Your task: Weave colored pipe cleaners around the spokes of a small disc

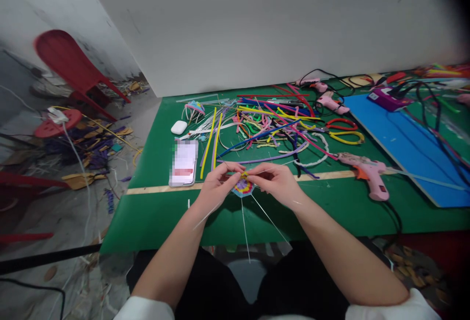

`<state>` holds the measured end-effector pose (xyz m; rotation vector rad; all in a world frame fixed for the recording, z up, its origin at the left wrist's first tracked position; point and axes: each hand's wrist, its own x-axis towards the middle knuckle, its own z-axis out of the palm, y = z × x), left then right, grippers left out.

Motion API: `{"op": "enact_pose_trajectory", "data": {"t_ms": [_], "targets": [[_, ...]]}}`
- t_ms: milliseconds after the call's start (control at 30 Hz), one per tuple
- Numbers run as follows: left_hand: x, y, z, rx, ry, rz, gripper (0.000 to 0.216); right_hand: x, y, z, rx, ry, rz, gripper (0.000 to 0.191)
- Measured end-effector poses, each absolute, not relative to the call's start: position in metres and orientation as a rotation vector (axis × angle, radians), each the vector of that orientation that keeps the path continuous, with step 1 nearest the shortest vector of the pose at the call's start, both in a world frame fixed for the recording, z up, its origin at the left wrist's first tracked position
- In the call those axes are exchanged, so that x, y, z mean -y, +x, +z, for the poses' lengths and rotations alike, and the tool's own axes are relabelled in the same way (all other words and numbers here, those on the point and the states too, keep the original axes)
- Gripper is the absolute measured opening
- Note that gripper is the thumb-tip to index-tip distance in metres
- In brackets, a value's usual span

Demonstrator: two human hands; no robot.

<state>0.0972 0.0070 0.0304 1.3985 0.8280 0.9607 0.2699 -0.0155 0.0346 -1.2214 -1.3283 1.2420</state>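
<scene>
My left hand [217,183] and my right hand [277,181] meet over the near part of the green table [157,212]. Both pinch a small round woven piece [243,187] of coloured pipe cleaners, with yellow, purple and blue rings. Thin white spokes [245,232] stick out of it toward me. The fingers of both hands are closed on its top edge. A purple pipe cleaner [264,159] lies just beyond the hands.
A phone [184,163] and a white earbud case [179,127] lie left of the hands. A heap of pipe cleaners [268,124], pink glue guns [369,173], pliers [343,131] and a blue board [411,148] lie beyond and right. Red chairs [69,65] stand left amid floor litter.
</scene>
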Motion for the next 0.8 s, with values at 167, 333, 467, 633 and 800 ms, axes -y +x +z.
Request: {"op": "enact_pose_trajectory", "data": {"t_ms": [167, 333, 467, 633, 800], "targets": [[-0.0060, 0.0984, 0.0314, -0.859, 1.352, 0.948, 0.013, 0.0161, 0.2695, 0.0342, 1.384, -1.180, 1.186, 0.015], [-0.0060, 0.0989, 0.0348, -0.852, 1.276, 0.932, 0.013, 0.0166, 0.2695, 0.0337, 1.443, -1.161, 1.117, 0.013], [-0.0062, 0.0985, 0.0357, -0.850, 1.242, 0.910, 0.014, 0.0168, 0.2696, 0.0325, 1.463, -1.153, 1.098, 0.013], [-0.0056, 0.0978, 0.0335, -0.814, 1.212, 0.887, 0.017, 0.0172, 0.2698, 0.0328, 1.474, -1.161, 1.094, 0.013], [-0.0049, 0.0982, 0.0336, -0.835, 1.204, 0.875, 0.018, 0.0176, 0.2701, 0.0341, 1.498, -1.164, 1.066, 0.014]]}}
